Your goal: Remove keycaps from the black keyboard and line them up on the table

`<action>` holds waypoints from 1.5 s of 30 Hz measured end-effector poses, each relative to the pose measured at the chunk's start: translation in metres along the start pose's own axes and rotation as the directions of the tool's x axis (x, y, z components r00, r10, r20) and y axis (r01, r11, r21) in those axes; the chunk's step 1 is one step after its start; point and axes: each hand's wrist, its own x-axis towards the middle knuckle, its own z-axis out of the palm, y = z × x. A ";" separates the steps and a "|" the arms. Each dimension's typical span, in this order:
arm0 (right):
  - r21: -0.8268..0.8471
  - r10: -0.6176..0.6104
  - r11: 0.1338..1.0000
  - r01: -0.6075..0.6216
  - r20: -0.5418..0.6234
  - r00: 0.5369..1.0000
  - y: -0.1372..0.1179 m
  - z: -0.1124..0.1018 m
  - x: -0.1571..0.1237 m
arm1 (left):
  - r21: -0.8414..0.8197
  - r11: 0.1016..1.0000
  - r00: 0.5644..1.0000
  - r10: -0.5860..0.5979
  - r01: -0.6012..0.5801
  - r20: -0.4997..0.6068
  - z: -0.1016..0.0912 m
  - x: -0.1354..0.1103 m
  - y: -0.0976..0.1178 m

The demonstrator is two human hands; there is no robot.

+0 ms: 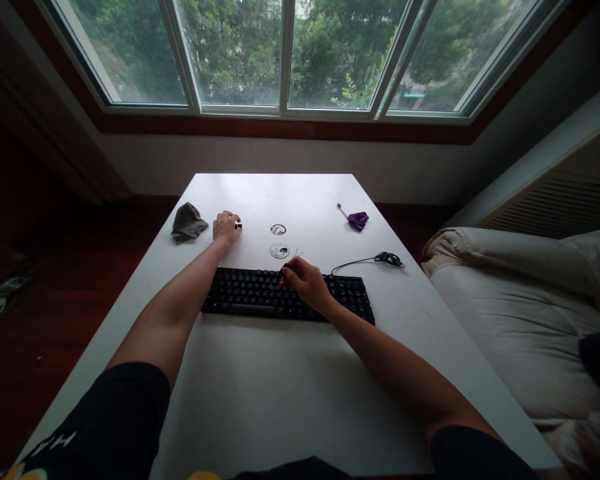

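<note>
Pinching small black object [285, 268] in right hand [304, 281] over long black keyboard [245, 291]; could drop through slack hold; cannot tell grip of left hand [225, 229].

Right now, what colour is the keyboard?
The keyboard is black; the head view shows it best.

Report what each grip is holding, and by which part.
The right grip pinches a wire tool by its dark middle. The left grip is at a black piece; hold unclear.

Both arms [173, 300] reach forward, the left hand [226, 229] curled palm-down, the right hand [304, 280] pinching closer in.
</note>
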 end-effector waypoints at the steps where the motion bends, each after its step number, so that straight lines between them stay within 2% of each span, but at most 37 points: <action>1: 0.005 0.001 1.000 -0.001 -0.004 1.000 0.001 0.000 0.000 | -0.008 1.000 1.000 0.004 -0.005 -0.005 -0.001 -0.001 0.001; 7: 0.016 0.004 1.000 -0.003 -0.065 0.998 0.006 -0.006 0.012 | -0.090 0.994 0.997 0.056 -0.061 -0.056 -0.007 -0.017 0.005; 10: 0.018 0.000 1.000 0.001 -0.068 0.998 0.003 -0.010 0.026 | -0.171 0.973 0.985 0.166 -0.155 0.048 -0.011 -0.032 0.008; 11: 0.017 -0.004 1.000 0.005 -0.060 0.998 0.002 -0.010 0.031 | -0.210 0.957 0.966 0.229 -0.201 0.118 -0.014 -0.038 0.009; 13: -0.001 -0.024 1.000 0.024 -0.032 0.999 -0.002 -0.007 0.040 | -0.291 0.914 0.898 0.359 -0.283 0.254 -0.021 -0.048 0.011; 15: -0.039 -0.057 0.998 0.057 0.003 0.998 -0.004 0.000 0.048 | -0.349 0.875 0.830 0.450 -0.335 0.331 -0.031 -0.057 0.013; 16: -0.064 -0.075 0.995 0.076 0.019 0.997 -0.005 0.004 0.051 | -0.368 0.863 0.809 0.474 -0.347 0.348 -0.036 -0.062 0.013; 21: -0.217 -0.151 0.962 0.165 0.081 0.985 -0.002 0.029 0.069 | -0.434 0.830 0.740 0.530 -0.351 0.415 -0.053 -0.086 0.017; 26: -0.327 -0.168 0.923 0.202 0.128 0.977 0.003 0.038 0.079 | -0.504 0.812 0.689 0.547 -0.296 0.476 -0.055 -0.096 0.020; 34: -0.357 -0.122 0.913 0.197 0.222 0.967 0.003 0.039 0.088 | -0.497 0.826 0.719 0.513 -0.265 0.469 -0.054 -0.100 0.021; 38: -0.315 -0.045 0.943 0.109 0.205 0.978 0.008 0.039 0.100 | -0.478 0.828 0.735 0.515 -0.292 0.442 -0.059 -0.105 0.025; 41: -0.249 -0.002 0.966 0.070 0.265 0.964 0.012 0.036 0.101 | -0.469 0.829 0.746 0.515 -0.306 0.423 -0.059 -0.108 0.027; 45: -0.256 -0.087 0.949 0.184 0.346 0.934 0.009 0.029 0.092 | -0.427 0.837 0.768 0.511 -0.343 0.386 -0.059 -0.113 0.029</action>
